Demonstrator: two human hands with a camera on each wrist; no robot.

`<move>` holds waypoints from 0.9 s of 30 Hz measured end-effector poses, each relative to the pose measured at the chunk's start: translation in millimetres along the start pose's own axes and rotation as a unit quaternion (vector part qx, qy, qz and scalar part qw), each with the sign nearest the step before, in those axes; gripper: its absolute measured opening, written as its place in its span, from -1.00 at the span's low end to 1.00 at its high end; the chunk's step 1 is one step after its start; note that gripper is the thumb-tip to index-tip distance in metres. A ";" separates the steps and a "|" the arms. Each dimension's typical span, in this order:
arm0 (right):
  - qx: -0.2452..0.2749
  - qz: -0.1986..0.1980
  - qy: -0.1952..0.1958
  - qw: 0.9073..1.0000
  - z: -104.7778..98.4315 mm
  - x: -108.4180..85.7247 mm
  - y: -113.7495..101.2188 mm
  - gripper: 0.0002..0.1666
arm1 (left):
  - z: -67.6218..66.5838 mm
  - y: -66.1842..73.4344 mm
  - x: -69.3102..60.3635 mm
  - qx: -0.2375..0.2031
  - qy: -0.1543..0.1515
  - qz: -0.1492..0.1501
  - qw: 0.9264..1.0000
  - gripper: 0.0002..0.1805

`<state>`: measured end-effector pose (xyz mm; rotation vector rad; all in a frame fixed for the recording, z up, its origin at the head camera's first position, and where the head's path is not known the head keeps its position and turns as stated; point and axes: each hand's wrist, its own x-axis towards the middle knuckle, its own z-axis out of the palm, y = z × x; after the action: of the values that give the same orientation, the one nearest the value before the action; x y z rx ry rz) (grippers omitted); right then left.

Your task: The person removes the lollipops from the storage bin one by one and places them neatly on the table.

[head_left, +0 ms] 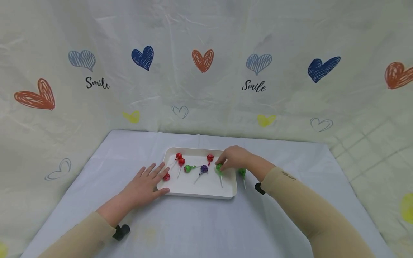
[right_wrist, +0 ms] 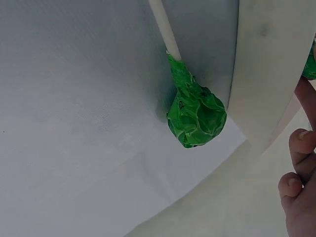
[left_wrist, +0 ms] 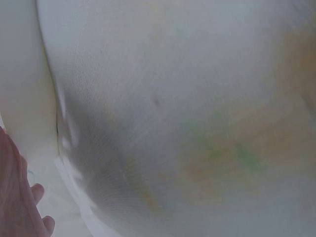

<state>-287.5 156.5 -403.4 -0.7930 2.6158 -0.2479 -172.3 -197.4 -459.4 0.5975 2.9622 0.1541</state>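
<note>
A white tray (head_left: 193,190) holds several wrapped lollipops on sticks. My right hand (head_left: 237,157) reaches over its right side, thumb and fingertips pinching a green lollipop (head_left: 219,167) by its head; the stick points toward me. In the right wrist view that candy shows only as a green sliver (right_wrist: 310,66) beside curled fingers. My left hand (head_left: 145,186) lies at the tray's left edge with fingers spread, close to a red lollipop (head_left: 166,177). Left of the pinched candy are a purple lollipop (head_left: 204,169) and another green lollipop (head_left: 188,168).
Outside the tray's right wall, a further green lollipop (right_wrist: 196,118) lies on the white-covered table (head_left: 180,229). More red lollipops (head_left: 210,158) rest toward the tray's far side. Behind the table hangs a curtain (head_left: 206,96) printed with hearts.
</note>
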 end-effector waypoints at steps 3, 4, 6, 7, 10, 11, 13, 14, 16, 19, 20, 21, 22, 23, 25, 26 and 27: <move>0.011 0.002 0.004 1.000 -3.6 -4.3 0.8 -0.64 | 1.4 -0.4 0.5 -0.004 0.002 0.002 1.000 -0.02; 0.014 0.002 0.005 1.000 -4.8 -6.1 1.5 -0.64 | 2.0 -0.6 0.7 -0.002 0.002 0.002 1.000 -0.02; 0.023 0.002 0.011 1.000 -7.8 -9.9 2.8 -0.63 | 2.2 -0.8 1.4 -0.001 0.002 0.003 1.000 -0.01; 0.029 0.002 0.015 0.999 -9.4 -11.6 3.7 -0.62 | 2.4 -1.0 1.9 0.001 0.001 0.004 1.000 -0.01; 0.047 0.006 0.022 0.999 -14.1 -17.0 7.0 -0.61 | 2.1 -1.8 2.8 0.004 -0.002 0.002 1.000 0.00; 0.052 0.008 0.024 0.998 -15.4 -18.6 8.3 -0.60 | 1.7 -2.1 2.9 0.004 -0.002 0.002 1.000 0.01; 0.061 0.010 0.029 0.998 -18.3 -22.9 10.8 -0.60 | 0.7 -2.3 2.3 0.006 -0.006 -0.001 1.000 0.00; 0.063 0.011 0.031 0.997 -19.8 -25.4 12.4 -0.60 | 0.6 -2.6 2.0 0.008 -0.008 -0.004 1.000 0.00; 0.066 0.015 0.038 0.997 -22.2 -30.4 16.7 -0.61 | -0.4 -2.5 0.7 0.010 -0.010 -0.006 1.000 0.00; 0.071 0.021 0.049 0.996 -25.5 -39.9 24.6 -0.61 | -1.1 -1.9 -0.8 0.011 -0.012 -0.011 1.000 -0.01; 0.074 0.026 0.052 0.996 -26.0 -43.3 28.0 -0.61 | -0.8 -1.8 -1.1 0.011 -0.012 -0.012 1.000 -0.01; 0.077 0.031 0.055 0.995 -26.2 -46.9 31.6 -0.61 | -0.5 -1.7 -1.2 0.011 -0.012 -0.012 1.000 -0.01; 0.081 0.035 0.058 0.994 -26.2 -50.6 35.5 -0.61 | -0.5 -1.3 -1.3 0.011 -0.012 -0.013 1.000 -0.01; 0.083 0.036 0.060 0.994 -26.1 -54.9 39.3 -0.61 | -0.1 -1.2 -1.0 0.010 -0.012 -0.012 1.000 -0.01; 0.087 0.041 0.063 0.993 -24.9 -63.4 47.9 -0.60 | -0.2 -0.4 -0.7 0.010 -0.011 -0.010 1.000 -0.01; 0.086 0.041 0.064 0.993 -24.0 -67.3 52.4 -0.60 | -0.3 0.1 -0.5 0.010 -0.010 -0.010 1.000 -0.01; 0.087 0.043 0.064 0.993 -23.0 -71.4 56.8 -0.59 | -0.6 0.6 -0.3 0.010 -0.009 -0.008 1.000 -0.01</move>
<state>-270.8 244.9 -375.5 -0.6211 2.6930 -0.5092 -171.8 -197.1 -458.7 0.5733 2.9546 0.1185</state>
